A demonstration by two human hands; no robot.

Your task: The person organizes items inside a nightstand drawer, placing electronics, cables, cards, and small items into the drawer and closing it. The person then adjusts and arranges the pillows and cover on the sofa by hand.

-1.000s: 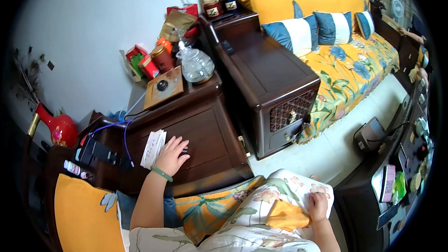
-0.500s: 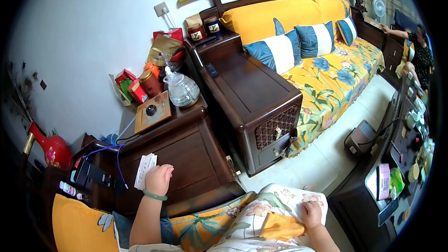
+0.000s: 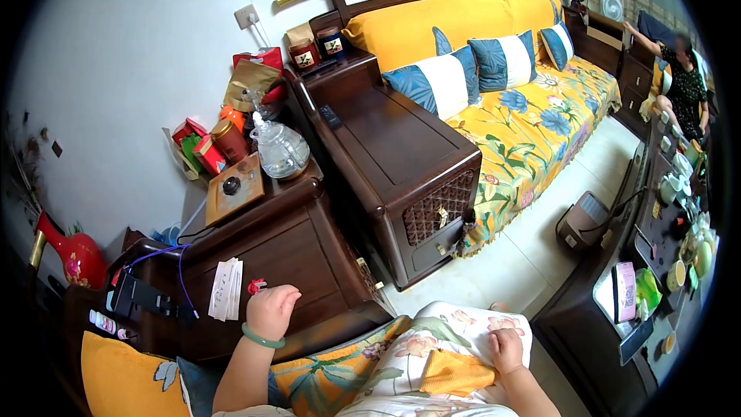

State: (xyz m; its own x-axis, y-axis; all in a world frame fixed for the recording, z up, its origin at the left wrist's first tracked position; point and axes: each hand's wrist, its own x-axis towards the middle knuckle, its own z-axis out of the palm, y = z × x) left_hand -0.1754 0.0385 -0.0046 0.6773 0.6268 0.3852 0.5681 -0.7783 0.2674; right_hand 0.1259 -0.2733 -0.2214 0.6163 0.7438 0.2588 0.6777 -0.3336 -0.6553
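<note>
L hand (image 3: pixel 272 313) curled near papers (image 3: pixel 226 291), lower left; R hand (image 3: pixel 506 350) on lap (image 3: pixel 455 332).
Hands apart, can't tell if gripping; papers prob. flat for reach.

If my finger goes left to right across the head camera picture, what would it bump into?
Shiny red rounded vase, white printed papers, left hand, slim dark remote, nearest blue-and-white cushion, right hand, brown boxy thing on the floor, pink-and-white rectangular box.
</note>
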